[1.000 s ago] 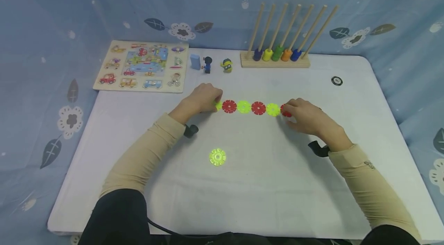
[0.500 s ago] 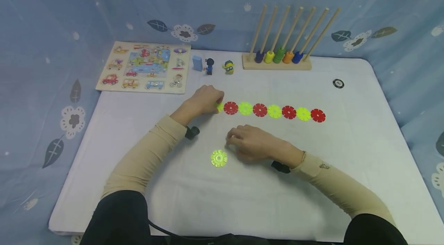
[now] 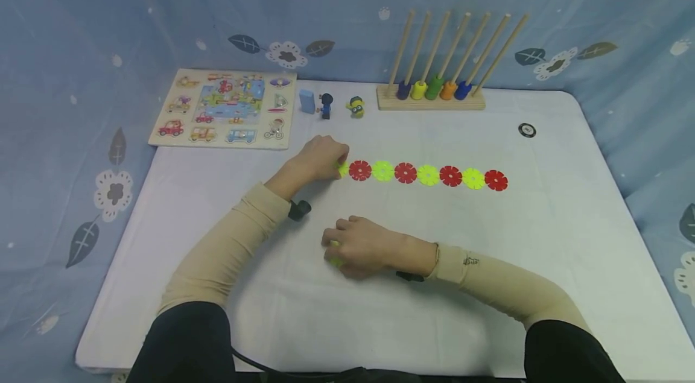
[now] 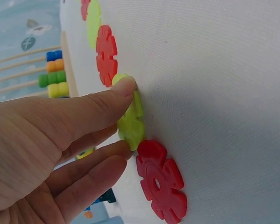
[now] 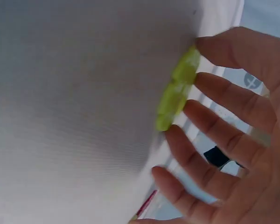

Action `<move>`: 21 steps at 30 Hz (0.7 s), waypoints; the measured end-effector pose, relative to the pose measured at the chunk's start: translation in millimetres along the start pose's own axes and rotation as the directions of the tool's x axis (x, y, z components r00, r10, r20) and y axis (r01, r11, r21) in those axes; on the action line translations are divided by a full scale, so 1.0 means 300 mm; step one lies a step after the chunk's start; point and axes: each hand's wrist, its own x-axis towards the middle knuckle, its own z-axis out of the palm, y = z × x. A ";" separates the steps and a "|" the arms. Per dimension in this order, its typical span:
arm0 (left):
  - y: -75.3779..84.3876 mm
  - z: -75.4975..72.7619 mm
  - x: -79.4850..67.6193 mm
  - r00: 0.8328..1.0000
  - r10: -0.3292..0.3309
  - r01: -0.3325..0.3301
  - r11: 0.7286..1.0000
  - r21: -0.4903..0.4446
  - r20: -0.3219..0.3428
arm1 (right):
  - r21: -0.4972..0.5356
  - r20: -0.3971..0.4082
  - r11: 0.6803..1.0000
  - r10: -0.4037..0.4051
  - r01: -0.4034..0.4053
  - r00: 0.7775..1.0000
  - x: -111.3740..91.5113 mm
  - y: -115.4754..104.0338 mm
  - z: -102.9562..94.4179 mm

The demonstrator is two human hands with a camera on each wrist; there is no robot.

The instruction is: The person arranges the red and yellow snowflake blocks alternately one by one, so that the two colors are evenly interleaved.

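Alternating red and yellow-green notched plastic discs form a row across the table, with a red disc near its middle. At the row's left end, my left hand holds a yellow-green disc between thumb and fingers, low at the tabletop. The left wrist view shows another red disc beside it, which the hand hides in the head view. Nearer the front, my right hand grips a separate yellow-green disc, thumb at one end and fingertips along its edge. That disc is mostly covered in the head view.
Behind the row are a wooden picture puzzle, a blue block, a dark-haired figurine and a yellow figurine. A wooden peg stand with coloured beads stands farther right. A small black ring lies at the right.
My right hand has left the right part of the row, travelled left and toward the front, and taken hold of the loose yellow-green disc. My left hand has stayed put.
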 end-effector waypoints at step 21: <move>0.000 0.007 0.002 1.000 0.010 -0.010 1.000 0.004 -0.006 | -0.053 0.048 0.997 0.055 -0.053 0.997 -0.048 -0.004 -0.003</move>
